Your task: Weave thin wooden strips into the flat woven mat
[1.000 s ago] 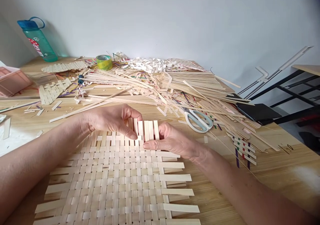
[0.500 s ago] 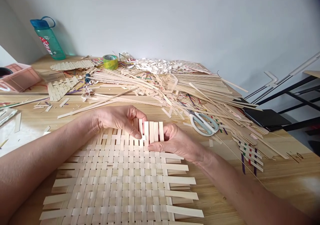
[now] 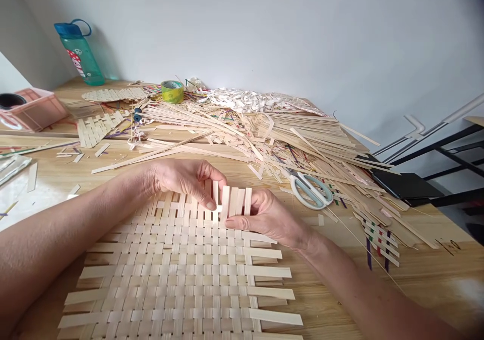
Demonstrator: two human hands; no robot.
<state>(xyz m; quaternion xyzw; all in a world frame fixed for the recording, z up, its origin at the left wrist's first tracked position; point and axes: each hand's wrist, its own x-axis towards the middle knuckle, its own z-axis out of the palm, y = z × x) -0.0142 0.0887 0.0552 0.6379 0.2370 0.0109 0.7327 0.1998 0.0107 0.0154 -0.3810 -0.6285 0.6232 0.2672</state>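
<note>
A mat woven from flat pale wood strips [image 3: 181, 279] lies in front of me, its strip ends sticking out on both sides and at the far edge. At that far edge my left hand [image 3: 185, 181] pinches a crosswise strip between thumb and fingers, among the upright strip ends. My right hand [image 3: 260, 216] is just to the right, thumb in front and fingers behind, closed on several upright strip ends [image 3: 238, 201] of the mat. The fingertips of both hands are partly hidden behind the strips.
Scissors [image 3: 312, 191] lie right of my hands. Behind are a heap of loose strips [image 3: 302, 133], a tape roll [image 3: 172, 92] and a teal bottle [image 3: 81, 55]. A pink basket [image 3: 41, 111] stands at the left, a small woven piece with coloured strips [image 3: 380, 242] at the right.
The view has shifted slightly, so the background sits a little further right. Both hands keep their hold at the mat's far edge; the upright ends in my right hand lean slightly more.
</note>
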